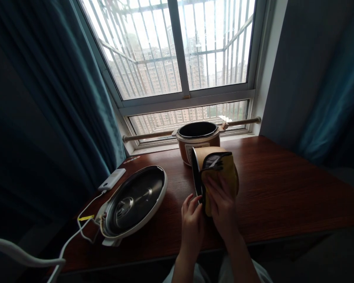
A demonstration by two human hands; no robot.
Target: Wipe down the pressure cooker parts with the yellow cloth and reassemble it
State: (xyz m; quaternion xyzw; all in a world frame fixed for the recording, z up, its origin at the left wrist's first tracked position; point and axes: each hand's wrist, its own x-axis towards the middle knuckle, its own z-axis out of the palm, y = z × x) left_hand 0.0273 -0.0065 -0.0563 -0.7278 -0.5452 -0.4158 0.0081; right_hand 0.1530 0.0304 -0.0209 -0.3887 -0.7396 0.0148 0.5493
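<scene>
So a gold pot [205, 151] with a dark inside could be seen just right of centre in the frame, tipped on its side over the desk [283, 177], mouth turned left. A yellow cloth [230, 179] with black edging was pressed against its outer side by the right hand [222, 202], that grip laid out flat with the fingers a bit apart. The left hand [191, 216] was placed at the lower rim, fingers curled; whether anything was really pinched in that grip can't be told. Right behind the pot, a cooker body [199, 143] was parked near the window [174, 51]. Over at lower left, a round lid [162, 192] was left shiny side up, with a white power bank [112, 179] and its cable [82, 227] beside it.
</scene>
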